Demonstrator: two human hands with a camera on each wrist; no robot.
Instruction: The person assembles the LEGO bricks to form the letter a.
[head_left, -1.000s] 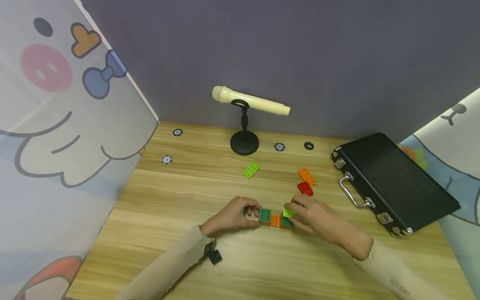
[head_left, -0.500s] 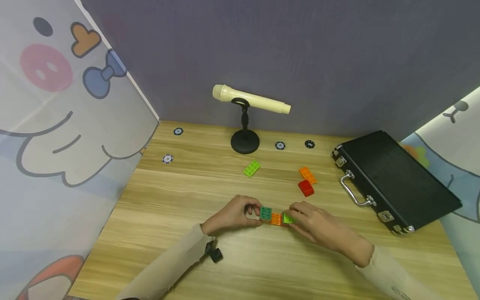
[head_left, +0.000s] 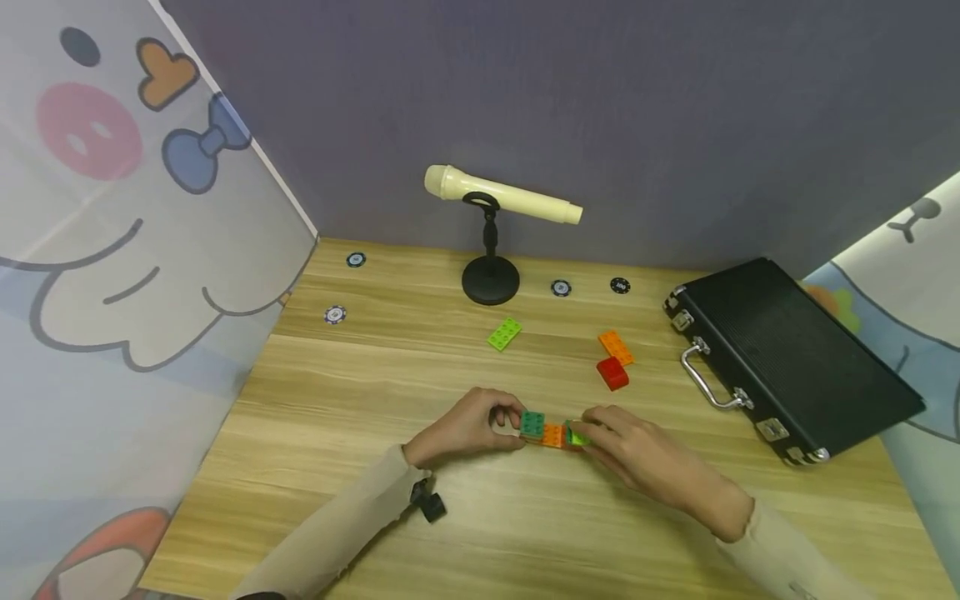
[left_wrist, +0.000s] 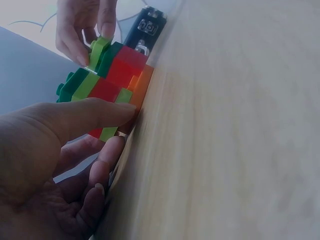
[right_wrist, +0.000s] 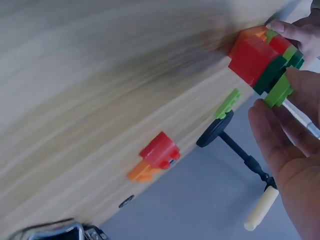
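Note:
My left hand (head_left: 472,425) grips the left end of a toy brick build, thumb on one side and fingers on the other. The build has an orange base (head_left: 552,435) and two stacks. Light green, red and dark green bricks (left_wrist: 75,85) make up the left stack; the right one is a red brick (right_wrist: 251,60) topped by a dark green brick (right_wrist: 270,74). Between thumb and fingers, my right hand (head_left: 637,446) pinches a light green brick (right_wrist: 279,91) at the top of the right stack. Whether it is seated on the studs, I cannot tell.
Behind the build lie a light green plate (head_left: 505,334), an orange plate (head_left: 615,346) and a red brick (head_left: 612,374). A cream microphone on a black stand (head_left: 491,280) is at the back. Several poker chips (head_left: 335,315) lie around. A black case (head_left: 791,358) stands right.
My right hand has lowered the light green brick onto the right stack, moving slightly toward me. My left hand keeps its grip on the build.

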